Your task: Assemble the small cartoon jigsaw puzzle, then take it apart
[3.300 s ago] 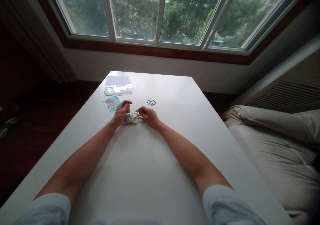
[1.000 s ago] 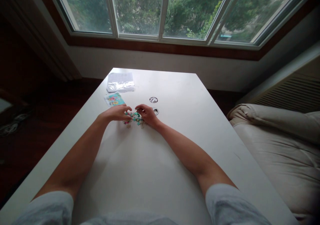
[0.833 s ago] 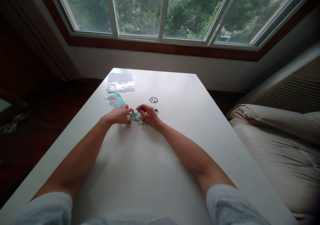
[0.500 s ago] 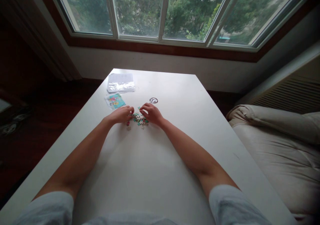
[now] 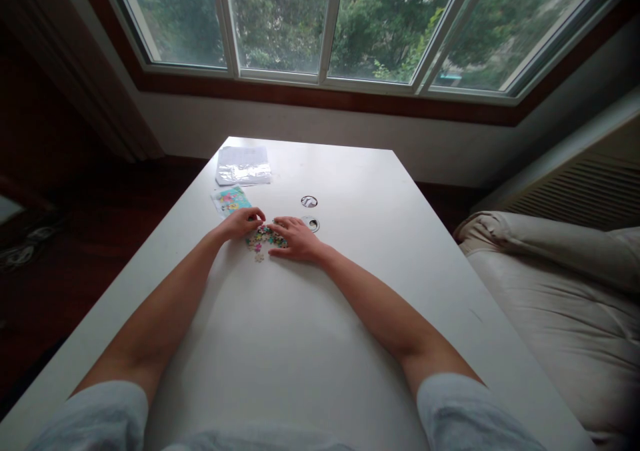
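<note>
Many puzzle pieces (image 5: pixel 259 239) between facing fingers (image 5: pixel 286 228)

1. a short left sleeve of pale grey-blue, soft-looking cloth (image 5: pixel 100 416), with a smooth, lighter, rounded band at its edge.
2. a matching short right sleeve of the same cloth (image 5: pixel 467 414), mottled with cloudy, darker blue-grey patches behind its pale band.
3. a strip of pale grey shirt front (image 5: pixel 255 439), blurred, low in view.
4. a bare left hand (image 5: pixel 240 223) and a bare right hand (image 5: pixel 299 240), with bare forearms (image 5: pixel 175 307).
</note>
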The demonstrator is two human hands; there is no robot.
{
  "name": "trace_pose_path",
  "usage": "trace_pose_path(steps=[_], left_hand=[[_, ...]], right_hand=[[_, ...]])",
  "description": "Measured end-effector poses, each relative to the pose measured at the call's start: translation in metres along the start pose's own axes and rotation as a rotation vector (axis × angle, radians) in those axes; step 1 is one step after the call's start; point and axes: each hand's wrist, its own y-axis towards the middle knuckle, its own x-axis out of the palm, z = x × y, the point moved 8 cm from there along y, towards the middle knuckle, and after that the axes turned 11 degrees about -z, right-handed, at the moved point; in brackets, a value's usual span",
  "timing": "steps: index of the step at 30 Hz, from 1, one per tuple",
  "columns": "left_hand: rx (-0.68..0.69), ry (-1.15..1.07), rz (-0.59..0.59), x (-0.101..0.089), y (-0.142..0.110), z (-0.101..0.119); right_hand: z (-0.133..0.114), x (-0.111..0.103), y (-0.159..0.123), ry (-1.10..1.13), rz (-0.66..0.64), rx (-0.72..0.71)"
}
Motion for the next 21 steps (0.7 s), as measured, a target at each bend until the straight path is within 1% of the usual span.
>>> trace_pose_path(steps=[5,10,13,15,17,21], left_hand=[[0.020,-0.086,0.031,0.002,0.002,-0.001],[0.031,-0.037,0.102,0.002,0.002,0.004],[0.031,-0.048,0.082,0.003,0.001,0.005],[0.027,-0.075,0.059,0.004,0.000,0.005],[0.022,-0.112,0.043,0.003,-0.002,0.004],[0.028,-0.216,0.012,0.002,-0.006,0.001]], right_hand=[[-0.008,-0.006,0.006,-0.055,0.066,0.018],[-0.012,-0.007,0.009,-0.103,0.065,0.020],[-0.012,-0.005,0.010,-0.091,0.055,0.022],[-0.010,-0.005,0.011,-0.032,0.062,0.016],[-0.004,-0.008,0.010,0.088,0.113,0.013],[0.019,-0.018,0.003,0.456,0.320,0.034]])
